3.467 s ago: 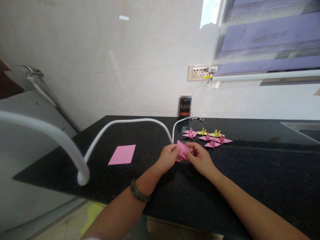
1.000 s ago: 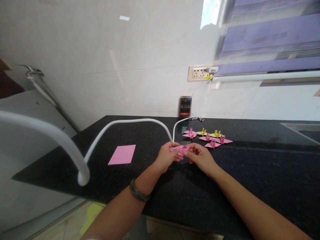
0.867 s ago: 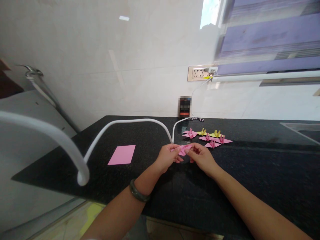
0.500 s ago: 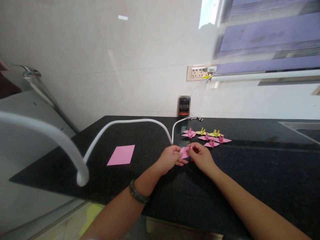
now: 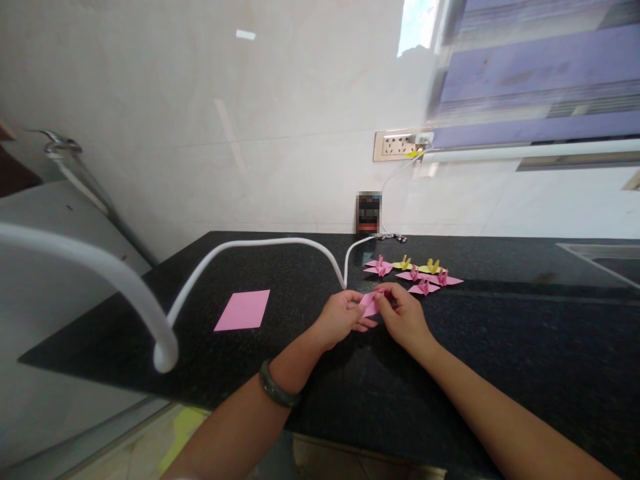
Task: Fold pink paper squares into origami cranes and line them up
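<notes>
Between my two hands is a small piece of folded pink paper [image 5: 369, 305], held a little above the dark countertop. My left hand [image 5: 341, 316] pinches its left side between thumb and fingers. The fingers of my right hand [image 5: 401, 312] grip its upper right end and hide part of the folds. Just beyond my right hand, several folded paper cranes stand in a cluster, among them a pink crane [image 5: 424, 288] and a yellow crane [image 5: 433, 267]. To the left of my hands a pink paper sheet [image 5: 243, 311] lies flat.
A bent white tube [image 5: 265, 243] arches over the left of the black countertop [image 5: 310, 270]. At the wall stands a small blurred dark object [image 5: 369, 213], with a power socket [image 5: 396, 145] above it. A sink edge [image 5: 600, 250] shows at the far right.
The fingers of my right hand have shifted slightly on the folded pink paper. Both hands still hold it in about the same place.
</notes>
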A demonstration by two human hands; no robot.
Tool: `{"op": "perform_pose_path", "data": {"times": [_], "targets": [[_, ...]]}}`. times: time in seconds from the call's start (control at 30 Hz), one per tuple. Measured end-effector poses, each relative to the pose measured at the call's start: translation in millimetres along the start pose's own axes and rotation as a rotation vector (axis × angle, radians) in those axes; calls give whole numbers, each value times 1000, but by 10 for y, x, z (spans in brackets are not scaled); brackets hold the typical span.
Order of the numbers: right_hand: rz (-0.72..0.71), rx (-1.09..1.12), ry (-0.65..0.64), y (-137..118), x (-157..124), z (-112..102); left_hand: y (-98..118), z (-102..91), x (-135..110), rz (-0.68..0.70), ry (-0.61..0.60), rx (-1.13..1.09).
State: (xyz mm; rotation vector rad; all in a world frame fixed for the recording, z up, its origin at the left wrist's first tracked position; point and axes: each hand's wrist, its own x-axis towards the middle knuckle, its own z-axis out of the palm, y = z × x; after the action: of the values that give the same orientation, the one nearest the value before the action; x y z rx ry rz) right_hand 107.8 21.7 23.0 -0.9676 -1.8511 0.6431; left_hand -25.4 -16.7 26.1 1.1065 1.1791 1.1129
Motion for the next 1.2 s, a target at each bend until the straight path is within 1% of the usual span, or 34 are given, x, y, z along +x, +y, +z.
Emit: {"op": "perform_pose_path", "data": {"times": [0.13,0.3,0.47,0.57,0.77,0.87,0.97,1.1,1.2], "targets": [[6,-36,12,-7,2,-9,-7,1,0,7,3,9],[43,-75,56,8,8,-14,-11,4,-3,13,20,47],[64,-42,76,49,18,-8,-20,8,2,43,31,103],[81,18,66,54,25,-16,-29,3,9,56,40,104],[190,259,-11,60,46,4,1,-14,8,45,73,-2],[174,264,-34,79,41,39,43,-8,-10,31,83,-56],[137,218,-39,92,29,56,65,5,-26,23,57,-76],[121,178,-21,97,25,57,47,5,-21,14,27,-68],[112,174,-29,95,22,73,21,0,-11,27,42,-90]]}}
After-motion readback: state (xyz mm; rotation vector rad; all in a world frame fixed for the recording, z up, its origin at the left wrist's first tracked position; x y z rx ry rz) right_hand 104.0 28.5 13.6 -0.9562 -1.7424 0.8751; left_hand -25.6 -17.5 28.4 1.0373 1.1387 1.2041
